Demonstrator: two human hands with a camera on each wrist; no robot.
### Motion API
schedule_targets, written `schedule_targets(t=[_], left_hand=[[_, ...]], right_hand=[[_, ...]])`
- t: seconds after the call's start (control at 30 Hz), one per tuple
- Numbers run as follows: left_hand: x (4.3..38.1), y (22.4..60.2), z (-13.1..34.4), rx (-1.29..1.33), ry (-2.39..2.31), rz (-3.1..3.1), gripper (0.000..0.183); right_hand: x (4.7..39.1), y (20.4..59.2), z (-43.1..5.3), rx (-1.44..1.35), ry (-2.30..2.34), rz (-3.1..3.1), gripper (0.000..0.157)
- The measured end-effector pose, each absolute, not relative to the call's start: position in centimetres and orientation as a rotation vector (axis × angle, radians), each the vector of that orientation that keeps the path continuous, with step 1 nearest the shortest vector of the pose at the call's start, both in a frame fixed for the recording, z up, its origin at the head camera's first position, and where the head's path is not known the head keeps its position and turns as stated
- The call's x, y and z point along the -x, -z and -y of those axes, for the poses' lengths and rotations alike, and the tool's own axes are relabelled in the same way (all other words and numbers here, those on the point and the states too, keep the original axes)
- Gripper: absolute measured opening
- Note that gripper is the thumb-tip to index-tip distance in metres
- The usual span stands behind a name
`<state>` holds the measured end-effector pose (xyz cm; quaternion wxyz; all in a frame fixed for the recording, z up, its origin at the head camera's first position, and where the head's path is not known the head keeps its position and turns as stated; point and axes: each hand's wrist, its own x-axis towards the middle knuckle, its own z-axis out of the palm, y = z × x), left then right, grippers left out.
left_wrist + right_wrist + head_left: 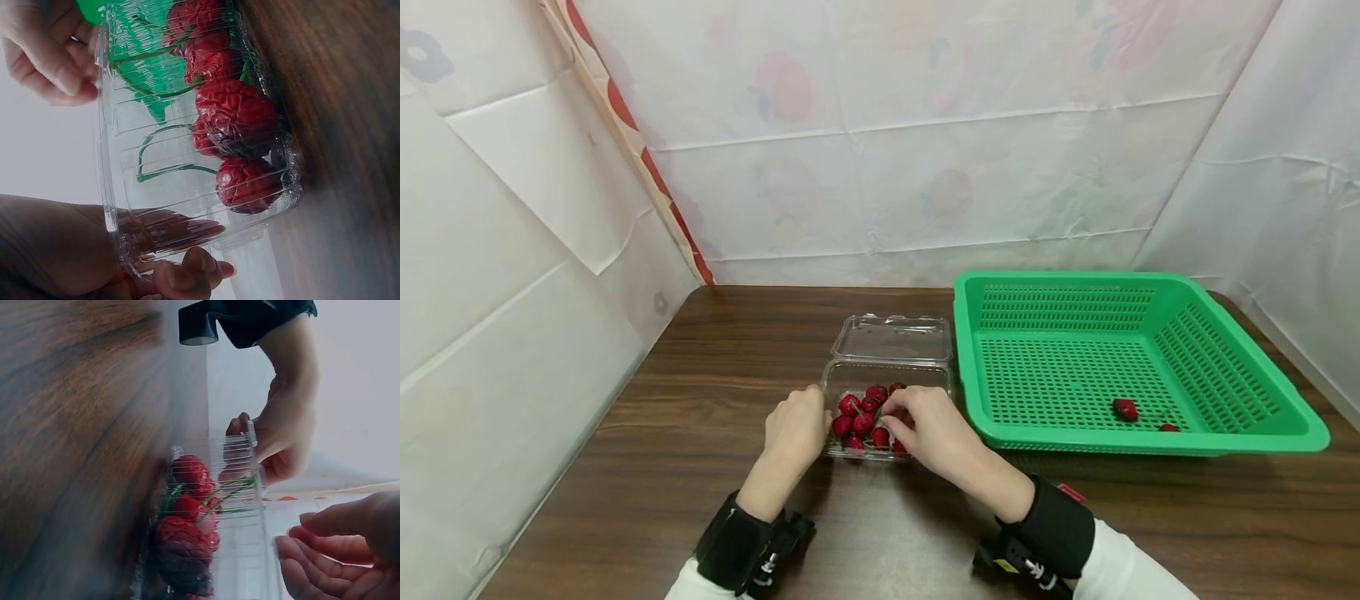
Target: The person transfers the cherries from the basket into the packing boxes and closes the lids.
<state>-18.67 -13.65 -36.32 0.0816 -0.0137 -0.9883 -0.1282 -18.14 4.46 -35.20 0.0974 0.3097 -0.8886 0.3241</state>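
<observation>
A clear plastic clamshell container stands on the table with its lid folded back. Several dark red cherries with green stems lie in it; their wrinkled skins show through the wall in the left wrist view. My left hand grips the container's left side, thumb inside and fingers outside the wall. Over the container's right part hovers my right hand, its fingers loosely bent near the cherries. Between its thumb and fingertips the right wrist view shows nothing held, close to the rim.
A large green plastic basket stands right of the container, almost against it. In its front right part lie a cherry and another cherry partly behind the front rim. White patterned sheeting hangs around the wooden table.
</observation>
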Motion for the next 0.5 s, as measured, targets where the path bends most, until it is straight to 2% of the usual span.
schedule_targets(t=[0.5], left_hand=[[18.7,36.4,13.7,0.041,0.386,2.957,0.016]], right_hand=[[16.6,33.9,-7.2,-1.018,-0.985,2.444,0.003]])
